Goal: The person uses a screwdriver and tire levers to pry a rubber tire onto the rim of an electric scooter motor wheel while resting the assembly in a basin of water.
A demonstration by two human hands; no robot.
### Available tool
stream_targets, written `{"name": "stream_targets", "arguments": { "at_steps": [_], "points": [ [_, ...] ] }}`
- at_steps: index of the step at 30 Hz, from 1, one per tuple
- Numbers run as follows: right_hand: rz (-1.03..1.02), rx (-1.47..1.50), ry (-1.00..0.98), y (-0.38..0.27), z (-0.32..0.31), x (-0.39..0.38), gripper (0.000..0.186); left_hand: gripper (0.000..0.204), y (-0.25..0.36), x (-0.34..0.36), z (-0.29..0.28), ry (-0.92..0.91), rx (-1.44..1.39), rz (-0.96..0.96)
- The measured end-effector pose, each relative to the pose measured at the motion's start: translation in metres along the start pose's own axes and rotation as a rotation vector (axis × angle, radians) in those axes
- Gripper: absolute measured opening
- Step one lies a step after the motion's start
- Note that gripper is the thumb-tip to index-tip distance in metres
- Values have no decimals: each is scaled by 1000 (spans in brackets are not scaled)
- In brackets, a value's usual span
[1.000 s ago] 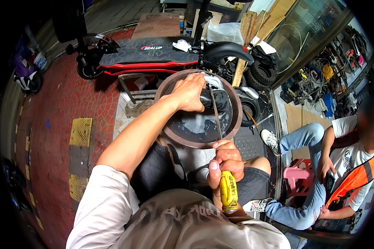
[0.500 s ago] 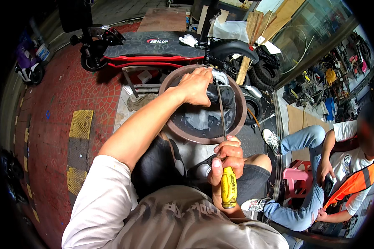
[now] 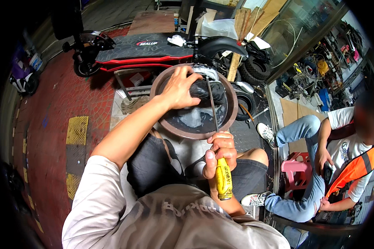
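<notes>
A round brown basin (image 3: 157, 116) holds dark water with pale foam, and a black tyre (image 3: 207, 92) sits partly in it. My left hand (image 3: 179, 89) curls over the tyre's left end, thumb at the near side and fingers at the far side. Low in front of my body, my right hand (image 3: 221, 151) is wrapped round the yellow handle of a long screwdriver (image 3: 214, 108). Its metal shaft runs across the basin's near rim and over the tyre to its far side. The tip is hard to make out there, beside a whitish, foamy part.
A black and red electric scooter (image 3: 143, 47) stands just beyond the basin. More tyres (image 3: 255, 70) and a wrench (image 3: 259, 115) lie to the right. A seated person in an orange vest (image 3: 355, 172) is at the right, beside a pink stool (image 3: 295, 168). Tools (image 3: 311, 79) clutter the floor behind.
The whole view has shifted, so the scene sits a little further left. My left fingers are more arched, baring more of the tyre. My right hand keeps its grip on the screwdriver.
</notes>
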State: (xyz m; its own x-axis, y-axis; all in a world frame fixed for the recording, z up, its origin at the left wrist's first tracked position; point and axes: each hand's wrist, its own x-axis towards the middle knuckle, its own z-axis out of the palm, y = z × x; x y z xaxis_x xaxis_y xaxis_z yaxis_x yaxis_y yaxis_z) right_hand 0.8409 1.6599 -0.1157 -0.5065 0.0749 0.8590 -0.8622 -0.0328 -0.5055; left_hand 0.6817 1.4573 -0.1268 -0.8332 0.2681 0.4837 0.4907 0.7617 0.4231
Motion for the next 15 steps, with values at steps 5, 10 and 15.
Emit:
{"name": "stream_targets", "arguments": {
  "at_steps": [5,10,15],
  "points": [
    [-32,-74,-69,-1,-4,7,22,89,-23,-18,7,110,91,-64],
    [-34,-46,-47,2,-1,7,23,81,-46,-23,16,134,43,-195],
    [-24,-66,-110,5,2,-1,25,78,-51,-24,20,146,48,-196]
  ]
}}
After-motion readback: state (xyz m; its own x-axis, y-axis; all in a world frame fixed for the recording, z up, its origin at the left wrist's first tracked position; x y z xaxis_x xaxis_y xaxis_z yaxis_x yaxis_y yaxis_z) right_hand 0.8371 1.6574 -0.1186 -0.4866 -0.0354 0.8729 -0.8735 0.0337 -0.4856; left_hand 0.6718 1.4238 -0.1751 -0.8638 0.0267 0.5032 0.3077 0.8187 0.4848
